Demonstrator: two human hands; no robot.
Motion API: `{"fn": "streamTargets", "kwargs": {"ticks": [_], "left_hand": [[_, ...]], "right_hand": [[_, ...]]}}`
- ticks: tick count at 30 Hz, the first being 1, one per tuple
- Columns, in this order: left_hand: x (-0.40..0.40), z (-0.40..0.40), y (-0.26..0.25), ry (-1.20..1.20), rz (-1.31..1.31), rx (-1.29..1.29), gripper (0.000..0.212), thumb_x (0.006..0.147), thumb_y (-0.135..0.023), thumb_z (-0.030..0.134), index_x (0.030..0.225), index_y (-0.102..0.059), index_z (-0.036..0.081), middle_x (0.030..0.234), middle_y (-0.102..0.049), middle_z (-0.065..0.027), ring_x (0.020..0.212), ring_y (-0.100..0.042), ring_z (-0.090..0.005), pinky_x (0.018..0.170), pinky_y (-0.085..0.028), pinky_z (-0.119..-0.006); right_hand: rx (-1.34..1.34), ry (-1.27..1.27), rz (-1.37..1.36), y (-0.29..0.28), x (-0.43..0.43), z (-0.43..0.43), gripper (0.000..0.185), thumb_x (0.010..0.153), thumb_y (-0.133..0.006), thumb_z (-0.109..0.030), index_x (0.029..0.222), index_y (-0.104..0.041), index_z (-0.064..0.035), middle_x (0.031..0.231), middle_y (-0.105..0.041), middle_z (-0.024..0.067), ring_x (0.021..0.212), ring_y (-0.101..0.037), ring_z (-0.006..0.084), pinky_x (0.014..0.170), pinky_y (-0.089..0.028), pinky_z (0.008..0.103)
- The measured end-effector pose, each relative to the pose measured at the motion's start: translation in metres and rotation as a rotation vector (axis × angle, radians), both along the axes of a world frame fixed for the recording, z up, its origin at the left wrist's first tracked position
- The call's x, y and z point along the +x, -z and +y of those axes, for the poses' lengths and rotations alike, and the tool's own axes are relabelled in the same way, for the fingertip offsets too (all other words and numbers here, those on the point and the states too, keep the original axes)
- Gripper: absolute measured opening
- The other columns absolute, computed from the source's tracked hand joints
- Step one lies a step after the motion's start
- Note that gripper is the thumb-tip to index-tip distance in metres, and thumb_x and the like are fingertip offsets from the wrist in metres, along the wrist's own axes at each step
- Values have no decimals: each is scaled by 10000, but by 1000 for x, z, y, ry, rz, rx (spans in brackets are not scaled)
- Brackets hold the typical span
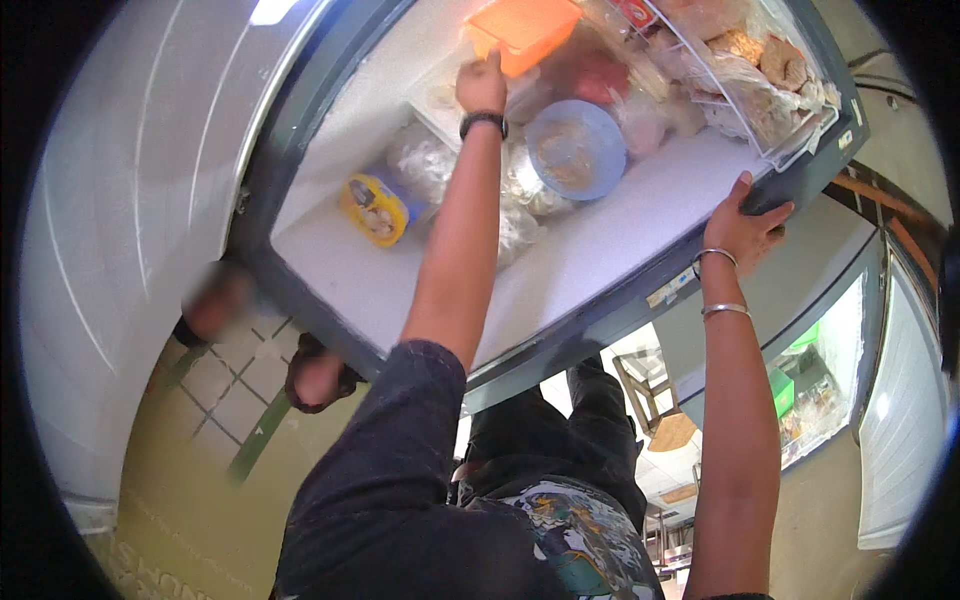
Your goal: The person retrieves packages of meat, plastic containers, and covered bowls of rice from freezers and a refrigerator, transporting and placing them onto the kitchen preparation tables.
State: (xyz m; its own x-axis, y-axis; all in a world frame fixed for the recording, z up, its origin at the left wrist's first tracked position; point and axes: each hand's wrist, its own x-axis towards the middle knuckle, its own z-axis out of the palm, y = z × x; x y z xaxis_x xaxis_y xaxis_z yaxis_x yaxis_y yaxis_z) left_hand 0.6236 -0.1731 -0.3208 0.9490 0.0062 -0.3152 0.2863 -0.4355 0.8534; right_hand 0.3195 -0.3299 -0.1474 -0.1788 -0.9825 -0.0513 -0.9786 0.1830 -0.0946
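My left hand [482, 84], with a dark band at the wrist, reaches into an open chest freezer [555, 300]. It grips the near edge of an orange plastic container [525, 30], its thumb against the plastic. My right hand [746, 229] rests on the freezer's dark rim [806, 176] with thumb and fingers apart, holding nothing. Below the orange container is a whitish tray [431, 97], partly hidden by my left hand and forearm. A round bluish bowl [577, 150] sits to the right of that forearm, among clear plastic bags [517, 232].
A yellow-rimmed blue tub [375, 210] stands at the freezer's left. A white wire basket [720, 82] with bagged food hangs at the right end. The raised lid [142, 150] is at left. Another open freezer [825, 375] and a wooden chair [667, 424] are at lower right.
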Motion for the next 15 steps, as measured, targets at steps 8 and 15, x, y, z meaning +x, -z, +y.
{"fn": "streamTargets", "kwargs": {"ticks": [8,15], "left_hand": [[58,-23,12,201,438,-235,380,825,-623,106,1112,-548,-131,1084,-619,-198,879,-682,-327,724,-625,-438],[40,20,-6,196,375,-222,374,876,-587,77,1179,-509,-128,1064,-614,-196,824,-683,-323,743,-618,-457]], "right_hand": [[16,30,5,-1,-3,-1,980,822,-411,-775,1531,-175,-141,1474,-301,279,1293,-447,403,956,-474,490],[4,25,-28,0,-11,-8,988,819,-451,-760,1530,-167,-137,1475,-290,269,1305,-420,404,986,-446,496]]}}
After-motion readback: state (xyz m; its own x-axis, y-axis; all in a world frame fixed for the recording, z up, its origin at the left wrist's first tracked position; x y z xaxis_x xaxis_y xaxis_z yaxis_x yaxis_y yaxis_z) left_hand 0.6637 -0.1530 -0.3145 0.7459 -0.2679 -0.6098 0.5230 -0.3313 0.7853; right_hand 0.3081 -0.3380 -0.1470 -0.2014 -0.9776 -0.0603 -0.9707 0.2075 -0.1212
